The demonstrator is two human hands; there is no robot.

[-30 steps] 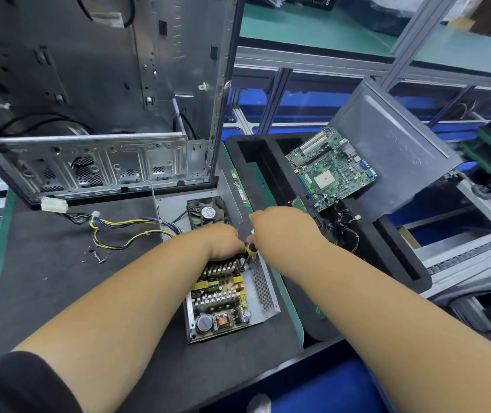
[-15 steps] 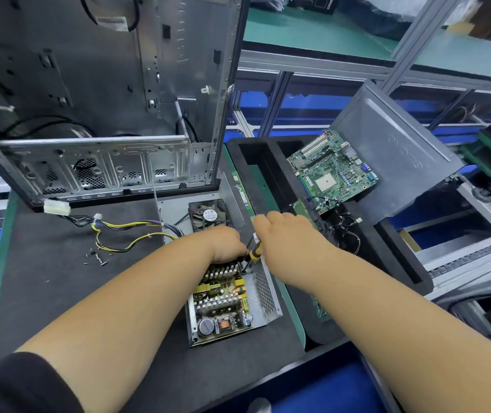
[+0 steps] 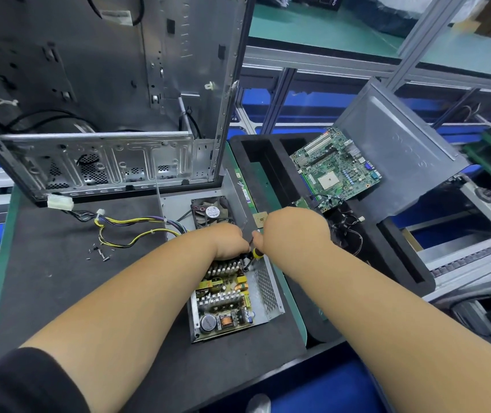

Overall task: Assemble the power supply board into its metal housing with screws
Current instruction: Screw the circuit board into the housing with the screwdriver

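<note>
Dark matting (image 3: pixel 59 293) covers your bench, and on it the housing (image 3: pixel 268 290) lies open-topped with the board (image 3: pixel 223 296) seated inside. Beyond the housing stands an empty PC case (image 3: pixel 104 114); left of the housing lie loose screws (image 3: pixel 101 253). Your right hand (image 3: pixel 294 234) curls around a yellow-and-black screwdriver (image 3: pixel 256 254) over the housing's far right corner. Your left hand (image 3: pixel 229 239) rests on the board's far end with its fingers bent under, so you cannot tell what they pinch. You appear to be driving a corner screw. Next, keep the tip square in the head and the board pressed flat.
</note>
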